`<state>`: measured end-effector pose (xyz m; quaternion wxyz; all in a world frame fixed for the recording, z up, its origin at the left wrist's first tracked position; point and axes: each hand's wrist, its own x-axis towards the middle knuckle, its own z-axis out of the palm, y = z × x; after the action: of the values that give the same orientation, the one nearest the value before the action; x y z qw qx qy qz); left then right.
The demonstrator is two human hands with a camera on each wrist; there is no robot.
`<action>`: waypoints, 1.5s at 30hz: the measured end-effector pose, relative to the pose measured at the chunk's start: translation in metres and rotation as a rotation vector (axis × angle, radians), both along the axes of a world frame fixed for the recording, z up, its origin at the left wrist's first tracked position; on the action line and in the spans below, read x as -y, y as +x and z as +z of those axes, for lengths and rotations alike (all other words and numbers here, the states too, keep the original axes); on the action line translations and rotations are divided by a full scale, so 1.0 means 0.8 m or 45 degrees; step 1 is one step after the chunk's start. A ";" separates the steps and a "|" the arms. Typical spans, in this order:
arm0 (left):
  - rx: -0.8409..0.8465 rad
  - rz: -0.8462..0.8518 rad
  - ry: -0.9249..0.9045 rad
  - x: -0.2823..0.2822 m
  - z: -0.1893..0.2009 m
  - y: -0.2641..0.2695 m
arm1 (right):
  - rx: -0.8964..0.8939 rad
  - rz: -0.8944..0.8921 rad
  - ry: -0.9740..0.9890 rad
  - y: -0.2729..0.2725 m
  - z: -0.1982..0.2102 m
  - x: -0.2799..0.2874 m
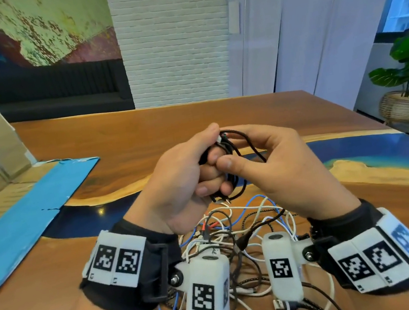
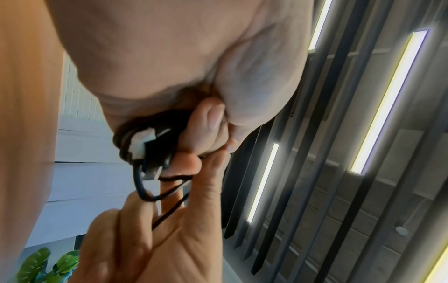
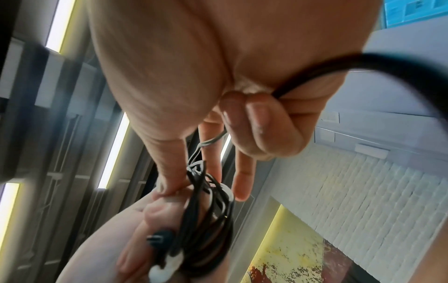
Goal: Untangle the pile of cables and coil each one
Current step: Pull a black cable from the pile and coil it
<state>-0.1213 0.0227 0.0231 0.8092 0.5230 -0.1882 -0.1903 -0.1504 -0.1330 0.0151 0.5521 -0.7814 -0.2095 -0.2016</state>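
Note:
I hold a black cable [image 1: 240, 192], wound into a small coil, up above the table. My left hand [image 1: 211, 170] grips the coil with its fingers curled round it; in the left wrist view the black cable's coil [image 2: 155, 153] shows a USB plug and a white piece. My right hand [image 1: 241, 154] pinches a loose strand at the coil's top. In the right wrist view a strand of the black cable [image 3: 339, 70] runs under the curled fingers [image 3: 264, 126]. The tangled pile of cables [image 1: 249, 222], white, blue, black and braided, lies on the table under my wrists.
A flattened cardboard box [image 1: 0, 173] with blue tape covers the table's left side. The wooden table [image 1: 141, 138] with blue resin bands stretches ahead to its far edge. A potted plant [image 1: 406, 64] stands on the floor at the right.

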 end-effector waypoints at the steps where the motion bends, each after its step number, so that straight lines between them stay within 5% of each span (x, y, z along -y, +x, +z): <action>1: -0.006 -0.017 0.010 -0.004 0.002 0.001 | 0.026 0.000 -0.055 -0.001 0.000 -0.001; 7: -0.053 -0.193 0.057 -0.020 0.004 0.005 | 0.212 -0.161 -0.410 -0.007 -0.005 -0.011; 13: -0.027 -0.038 0.137 -0.007 0.000 0.003 | 0.221 -0.231 -0.531 -0.005 -0.004 0.003; 18: 0.126 0.078 0.167 0.004 -0.003 -0.001 | 0.108 -0.060 -0.404 -0.004 0.001 0.012; 21: 0.074 0.146 0.112 0.001 0.000 0.003 | 0.043 -0.007 0.019 0.004 0.001 0.028; 27: 0.042 0.035 -0.075 0.002 0.006 -0.008 | 0.098 -0.240 0.128 0.018 -0.005 0.031; 34: 0.161 0.230 -0.023 -0.002 0.002 0.004 | -0.189 0.068 0.485 0.024 -0.020 -0.008; 41: 0.132 0.263 -0.086 -0.008 0.004 0.008 | -0.137 0.241 0.442 0.006 -0.011 -0.016; 45: 0.155 0.222 -0.074 -0.008 0.002 0.007 | -0.085 0.040 0.336 0.008 -0.016 -0.018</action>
<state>-0.1157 0.0292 0.0246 0.8245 0.5244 -0.1962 -0.0818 -0.1437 -0.1189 0.0023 0.6599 -0.7049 -0.1750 -0.1925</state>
